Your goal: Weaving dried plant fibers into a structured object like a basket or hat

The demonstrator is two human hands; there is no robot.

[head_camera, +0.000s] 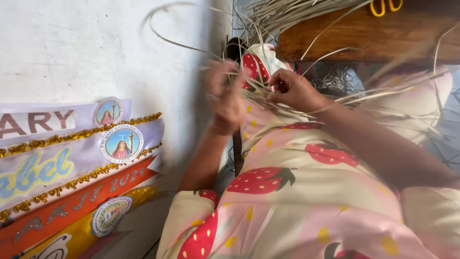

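Head view: my right hand (293,88) sits just right of centre, fingers curled shut on thin pale straw-coloured strips (335,103) that fan out toward 3 o'clock across my lap. My left hand (224,98), at 9 o'clock from it, is blurred; I cannot tell its grip, though it touches the same strips. A brown wooden table (364,33) lies at 1 o'clock, yellow-handled scissors (385,5) on it.
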